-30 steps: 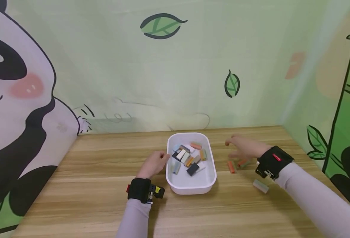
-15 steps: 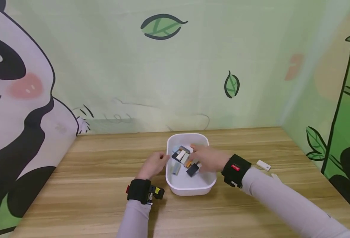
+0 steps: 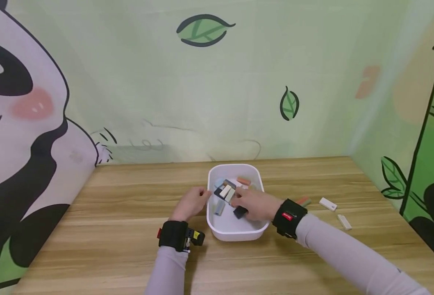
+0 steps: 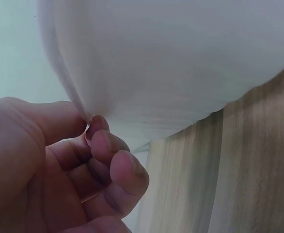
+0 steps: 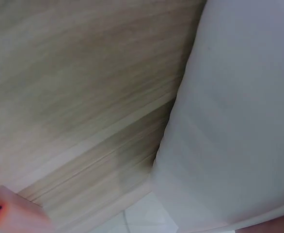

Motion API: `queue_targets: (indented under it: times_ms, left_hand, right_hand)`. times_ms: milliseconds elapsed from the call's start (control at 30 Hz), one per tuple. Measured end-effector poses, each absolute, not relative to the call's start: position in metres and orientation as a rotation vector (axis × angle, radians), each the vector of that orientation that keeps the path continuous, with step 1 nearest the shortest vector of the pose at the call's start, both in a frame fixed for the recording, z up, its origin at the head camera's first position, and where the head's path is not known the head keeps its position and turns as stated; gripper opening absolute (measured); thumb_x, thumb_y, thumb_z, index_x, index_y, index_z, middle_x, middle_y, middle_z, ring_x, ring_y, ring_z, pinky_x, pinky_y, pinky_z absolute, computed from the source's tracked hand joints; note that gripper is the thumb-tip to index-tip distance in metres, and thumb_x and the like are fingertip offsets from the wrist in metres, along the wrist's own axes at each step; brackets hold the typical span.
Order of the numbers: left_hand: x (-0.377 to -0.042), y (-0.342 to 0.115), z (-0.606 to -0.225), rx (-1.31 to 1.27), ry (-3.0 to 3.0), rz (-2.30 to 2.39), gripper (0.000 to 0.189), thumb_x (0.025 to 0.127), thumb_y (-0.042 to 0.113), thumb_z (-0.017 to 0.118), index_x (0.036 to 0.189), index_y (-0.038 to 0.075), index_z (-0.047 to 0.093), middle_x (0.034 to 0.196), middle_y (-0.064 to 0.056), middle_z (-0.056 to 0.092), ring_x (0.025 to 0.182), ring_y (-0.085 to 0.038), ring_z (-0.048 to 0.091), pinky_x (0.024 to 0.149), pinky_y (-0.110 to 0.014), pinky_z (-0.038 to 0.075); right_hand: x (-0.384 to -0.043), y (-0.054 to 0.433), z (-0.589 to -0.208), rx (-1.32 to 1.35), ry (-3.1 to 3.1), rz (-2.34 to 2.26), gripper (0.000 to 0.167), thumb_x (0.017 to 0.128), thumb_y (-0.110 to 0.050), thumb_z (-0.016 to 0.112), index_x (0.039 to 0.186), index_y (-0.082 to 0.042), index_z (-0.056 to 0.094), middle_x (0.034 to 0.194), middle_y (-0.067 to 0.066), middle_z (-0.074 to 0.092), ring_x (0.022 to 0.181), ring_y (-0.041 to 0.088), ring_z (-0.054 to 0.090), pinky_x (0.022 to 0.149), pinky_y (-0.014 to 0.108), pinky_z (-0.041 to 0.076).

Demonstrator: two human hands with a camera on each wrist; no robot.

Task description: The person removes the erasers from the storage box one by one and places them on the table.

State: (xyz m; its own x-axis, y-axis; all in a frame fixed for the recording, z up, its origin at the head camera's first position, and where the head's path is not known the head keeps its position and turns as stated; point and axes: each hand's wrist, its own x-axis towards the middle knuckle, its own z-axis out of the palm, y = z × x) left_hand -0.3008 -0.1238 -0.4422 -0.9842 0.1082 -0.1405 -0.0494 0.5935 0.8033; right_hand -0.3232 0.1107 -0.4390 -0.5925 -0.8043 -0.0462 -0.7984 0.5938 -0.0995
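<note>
A white plastic box (image 3: 237, 235) stands on the wooden table, holding several small oblong blocks in white, orange, black and grey-blue. At its left wall, my left hand (image 3: 191, 203) pinches the rim between thumb and curled fingers; the left wrist view shows this hand (image 4: 79, 160) close up. My right hand (image 3: 257, 203) reaches over the right wall into the box, its fingertips down among the blocks, beside a pale block (image 3: 230, 195) and a black block (image 3: 240, 212). I cannot tell whether it holds one. The right wrist view shows mostly the box's outer wall (image 5: 229, 116).
Right of the box lie an orange and green block (image 3: 303, 201) and two white blocks (image 3: 328, 204). A pink block with a watermelon print (image 5: 16, 213) shows in the right wrist view. Behind the wooden table (image 3: 128, 196) hangs a printed cloth backdrop (image 3: 146, 82).
My right hand has moved left from over the loose blocks on the table into the box, and has stayed there over the last half second. My left hand keeps its place on the rim.
</note>
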Motion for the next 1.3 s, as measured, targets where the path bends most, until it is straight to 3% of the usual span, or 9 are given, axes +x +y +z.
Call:
queue_targets:
  times_ms: [267, 533, 833, 1067, 1300]
  left_hand:
    - [-0.302, -0.123, -0.443, 0.072, 2.668, 1.321, 0.030, 0.103, 0.026, 0.049, 0.089, 0.003, 0.061, 0.068, -0.002, 0.044, 0.061, -0.017, 0.044, 0.055, -0.029, 0.034]
    - [-0.299, -0.124, -0.447, 0.066, 2.654, 1.316, 0.030, 0.103, 0.027, 0.049, 0.091, 0.002, 0.061, 0.069, -0.003, 0.045, 0.062, -0.018, 0.045, 0.055, -0.029, 0.035]
    - [-0.301, -0.124, -0.444, 0.063, 2.648, 1.330, 0.029, 0.103, 0.027, 0.048, 0.095, 0.003, 0.062, 0.071, -0.003, 0.046, 0.063, -0.018, 0.045, 0.056, -0.030, 0.035]
    - [-0.301, -0.124, -0.444, 0.066, 2.652, 1.322, 0.029, 0.103, 0.027, 0.049, 0.097, 0.003, 0.063, 0.072, -0.004, 0.047, 0.065, -0.019, 0.046, 0.057, -0.030, 0.036]
    - [-0.302, -0.123, -0.444, 0.066, 2.647, 1.334, 0.029, 0.103, 0.026, 0.049, 0.097, 0.002, 0.063, 0.072, -0.004, 0.048, 0.065, -0.019, 0.046, 0.057, -0.030, 0.036]
  right_hand:
    - [-0.322, 0.110, -0.439, -1.372, 2.732, -0.099, 0.039, 0.079, -0.004, 0.077, 0.114, -0.016, 0.067, 0.110, 0.003, 0.051, 0.088, 0.018, 0.053, 0.081, 0.033, 0.047]
    - [-0.320, 0.110, -0.443, -1.459, 2.727, -0.110, 0.028, 0.076, 0.000, 0.076, 0.100, -0.014, 0.069, 0.108, 0.001, 0.057, 0.090, 0.016, 0.055, 0.082, 0.031, 0.048]
    - [-0.326, 0.118, -0.419, -1.547, 2.741, -0.351, 0.029, 0.079, -0.003, 0.078, 0.107, -0.006, 0.071, 0.112, 0.009, 0.061, 0.103, 0.022, 0.058, 0.094, 0.037, 0.046]
    - [-0.337, 0.152, -0.378, -1.326, 2.830, -0.422, 0.047, 0.086, -0.002, 0.073, 0.131, -0.005, 0.061, 0.103, 0.010, 0.056, 0.087, 0.022, 0.054, 0.075, 0.034, 0.049]
    - [-0.355, 0.198, -0.371, -1.175, 2.962, -0.361, 0.040, 0.085, -0.001, 0.071, 0.124, -0.002, 0.062, 0.095, 0.011, 0.057, 0.080, 0.023, 0.054, 0.071, 0.039, 0.049]
